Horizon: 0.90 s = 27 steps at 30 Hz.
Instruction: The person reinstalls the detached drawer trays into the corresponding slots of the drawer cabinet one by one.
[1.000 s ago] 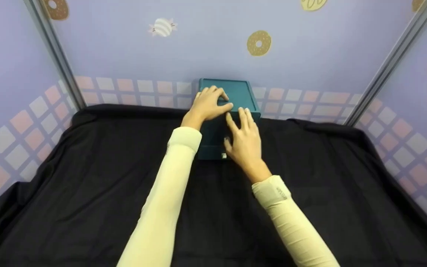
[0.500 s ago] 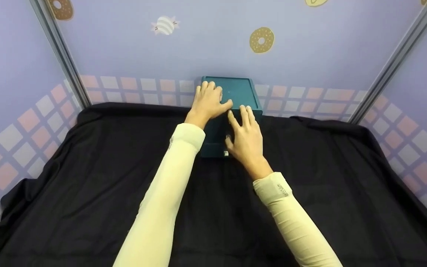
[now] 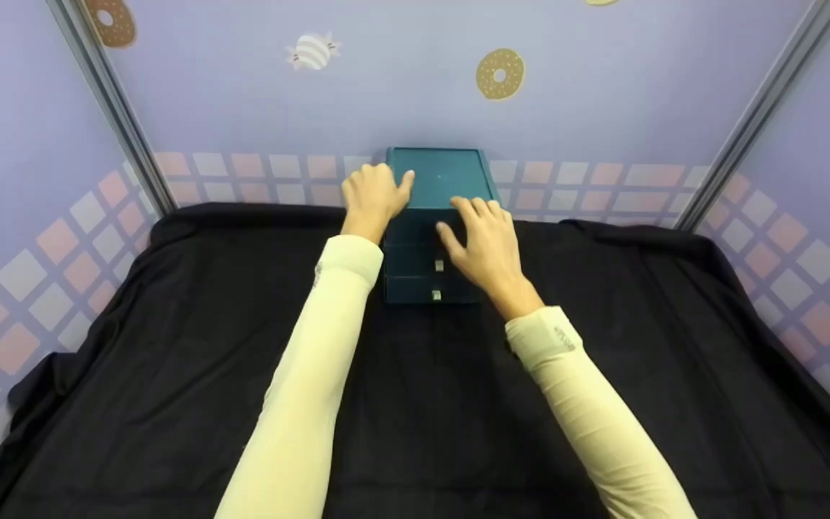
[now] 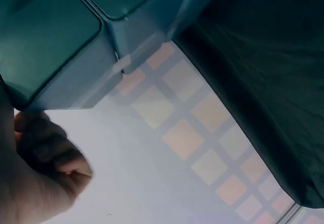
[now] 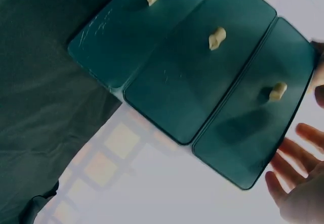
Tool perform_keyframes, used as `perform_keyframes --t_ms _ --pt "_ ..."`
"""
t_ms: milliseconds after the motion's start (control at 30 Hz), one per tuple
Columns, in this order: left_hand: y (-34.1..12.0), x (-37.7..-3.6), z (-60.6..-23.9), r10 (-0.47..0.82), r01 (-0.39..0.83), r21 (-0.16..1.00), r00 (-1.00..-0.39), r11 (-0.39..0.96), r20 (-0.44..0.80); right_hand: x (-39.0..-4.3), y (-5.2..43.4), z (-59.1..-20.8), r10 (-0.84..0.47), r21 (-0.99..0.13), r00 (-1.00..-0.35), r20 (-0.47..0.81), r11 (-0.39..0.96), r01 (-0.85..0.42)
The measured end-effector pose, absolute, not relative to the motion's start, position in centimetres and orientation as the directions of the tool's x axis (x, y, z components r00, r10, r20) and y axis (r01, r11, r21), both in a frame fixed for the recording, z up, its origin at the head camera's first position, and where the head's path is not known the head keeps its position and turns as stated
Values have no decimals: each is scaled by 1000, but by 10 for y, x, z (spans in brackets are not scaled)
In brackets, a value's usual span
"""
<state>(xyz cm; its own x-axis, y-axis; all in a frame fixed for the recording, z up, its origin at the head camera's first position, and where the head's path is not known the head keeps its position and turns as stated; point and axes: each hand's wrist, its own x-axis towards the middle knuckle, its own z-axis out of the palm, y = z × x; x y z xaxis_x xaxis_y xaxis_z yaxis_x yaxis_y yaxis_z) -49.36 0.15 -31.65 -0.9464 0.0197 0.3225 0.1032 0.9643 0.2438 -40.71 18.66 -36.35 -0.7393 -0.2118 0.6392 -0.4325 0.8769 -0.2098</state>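
Note:
A small teal cabinet (image 3: 447, 173) with three stacked drawers stands against the back wall. Each drawer front bears a pale knob, such as the top one (image 5: 277, 91) in the right wrist view; all three drawers look closed. At the cabinet's upper left edge is my left hand (image 3: 373, 193), thumb out to the side and holding nothing; its fingers look loosely bent in the left wrist view. My right hand (image 3: 488, 244) hovers at the upper front right, fingers spread, partly covering the drawer fronts in the head view. Its fingertips are right by the top edge.
Black cloth (image 3: 415, 418) covers the table, bunched along the back and sides. A patterned lilac wall (image 3: 242, 86) rises close behind the cabinet, with side panels joined at metal corner posts (image 3: 753, 115).
My left hand has moved left from the cabinet top to its left edge. My right hand's thumb has come away from the drawer fronts, and the middle knob now shows.

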Motion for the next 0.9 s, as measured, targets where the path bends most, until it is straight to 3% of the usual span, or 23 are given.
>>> perform_keyframes --t_ms 167,367,567,733,900 --pt "3 -492 -315 -104 -86 144 -987 986 123 -413 188 -364 -192 -249 -740 645 862 -442" --pt "7 -489 -310 -115 -119 146 -993 982 -34 -416 190 -370 -186 -221 -729 659 878 -424" --pt "4 -491 -309 -70 -80 181 -996 980 -61 -427 196 -375 -205 -200 -685 699 864 -463" --pt "-1 -493 -314 -19 -21 185 -1000 983 -14 -439 209 -389 -254 -172 -630 734 828 -534" --pt "-2 -493 -319 14 23 188 -999 982 51 -449 231 -398 -277 -204 -690 669 824 -529"
